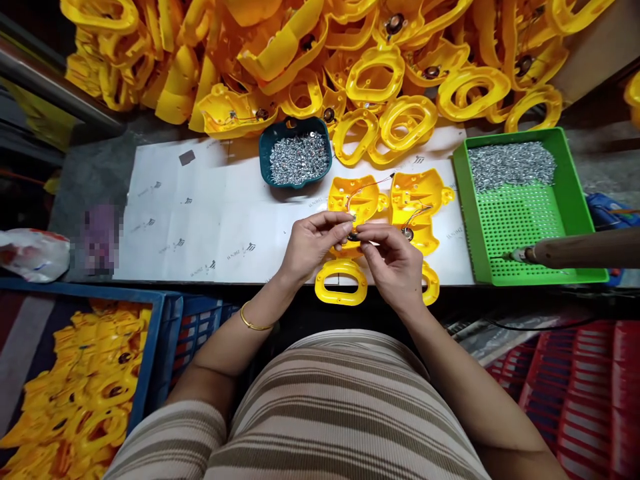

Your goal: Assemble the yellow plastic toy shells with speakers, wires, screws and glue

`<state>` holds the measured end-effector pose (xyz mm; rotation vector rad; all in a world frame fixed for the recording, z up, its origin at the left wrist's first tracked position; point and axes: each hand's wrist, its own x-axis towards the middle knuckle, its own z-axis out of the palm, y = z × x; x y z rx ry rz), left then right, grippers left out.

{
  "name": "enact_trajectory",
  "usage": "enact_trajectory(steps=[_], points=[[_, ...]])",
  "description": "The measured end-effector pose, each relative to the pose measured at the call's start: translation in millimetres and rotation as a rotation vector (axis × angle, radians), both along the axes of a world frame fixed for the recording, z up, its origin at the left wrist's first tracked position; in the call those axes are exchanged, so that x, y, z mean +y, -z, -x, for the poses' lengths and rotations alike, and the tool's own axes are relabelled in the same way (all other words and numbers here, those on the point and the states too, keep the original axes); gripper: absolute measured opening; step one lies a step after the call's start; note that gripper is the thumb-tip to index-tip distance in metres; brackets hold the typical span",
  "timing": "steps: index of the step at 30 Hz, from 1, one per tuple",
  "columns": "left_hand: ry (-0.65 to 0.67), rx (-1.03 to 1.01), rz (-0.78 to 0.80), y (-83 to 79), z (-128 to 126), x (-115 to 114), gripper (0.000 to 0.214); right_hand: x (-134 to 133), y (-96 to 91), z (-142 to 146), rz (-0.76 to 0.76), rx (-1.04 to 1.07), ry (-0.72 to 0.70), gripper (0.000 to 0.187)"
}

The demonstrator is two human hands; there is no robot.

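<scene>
Striped shirt lowest in view, both hands meeting over a yellow shell at the surface edge.

Left hand point(313, 243) and right hand point(395, 260) each hold a narrow fingertip grip on a small dark part point(354, 235) above the yellow shell point(357, 200), near the teal screw bowl point(296, 155) and green tray point(575, 200).

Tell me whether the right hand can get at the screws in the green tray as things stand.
Probably yes. The right hand pinches a small part with the left hand, but the green tray lies open just beside it, and nothing covers the screws.
</scene>
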<state>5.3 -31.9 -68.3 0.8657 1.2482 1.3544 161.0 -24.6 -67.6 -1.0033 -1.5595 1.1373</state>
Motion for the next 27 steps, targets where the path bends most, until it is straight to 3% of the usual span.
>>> enact_trajectory(steps=[2,7,12,17,22,27], points=[[-0.012,0.012,-0.018,0.6,1,-1,0.03,-2,1.0,-1,-0.03,-0.027,-0.002,0.01],[-0.028,0.07,-0.111,3.4,2,-3,0.026,-4,5.8,-2,0.172,0.036,0.018,0.023],[-0.023,0.119,-0.163,3.8,2,-4,0.022,-1,6.1,-6,0.107,-0.076,-0.042,0.027],[-0.011,0.149,-0.175,5.1,2,-6,0.022,7,0.8,-10,0.263,0.016,-0.126,0.033],[-0.01,0.187,-0.224,5.4,4,-5,0.022,12,-3.9,-12,0.086,-0.179,-0.098,0.029],[-0.235,0.404,-0.254,17.3,13,-10,0.03,8,-5.2,-10,-0.169,-0.573,-0.008,0.025]])
